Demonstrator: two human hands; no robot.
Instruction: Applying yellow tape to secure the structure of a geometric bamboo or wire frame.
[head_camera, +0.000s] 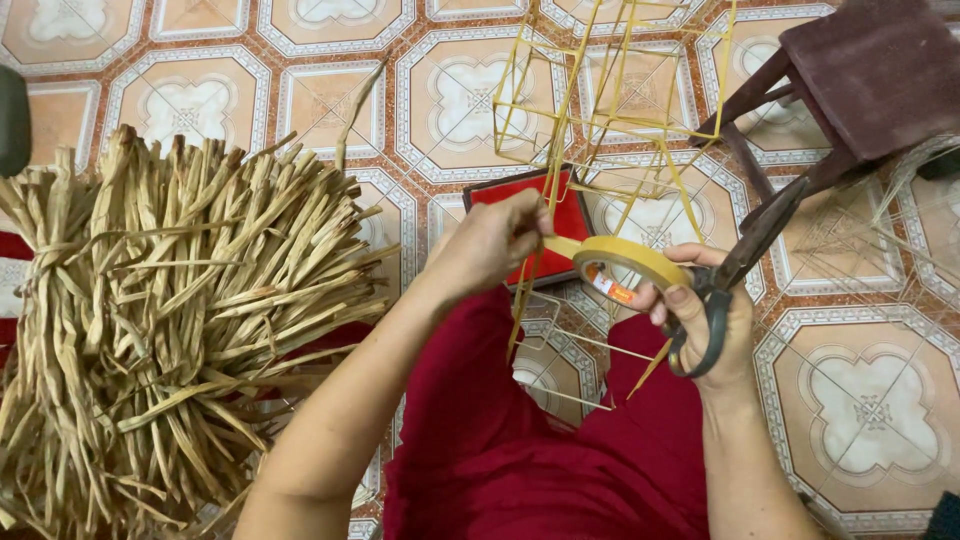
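My left hand (497, 240) pinches the free end of a strip of yellow tape against a thin yellow stick of a stick frame (600, 110). The strip runs to a yellow tape roll (628, 262) held in my right hand (700, 315). That same hand also grips dark scissors (745, 260), their blades pointing up and right. The frame of thin yellow sticks stands on the tiled floor above my hands and reaches down between them. My legs in red cloth (530, 450) lie below.
A large bundle of dried straw-coloured strips (170, 320) fills the left side. A red flat box (560, 225) lies under the frame. A dark wooden stool (860, 80) stands at the top right. Patterned floor tiles (870, 410) show at the right.
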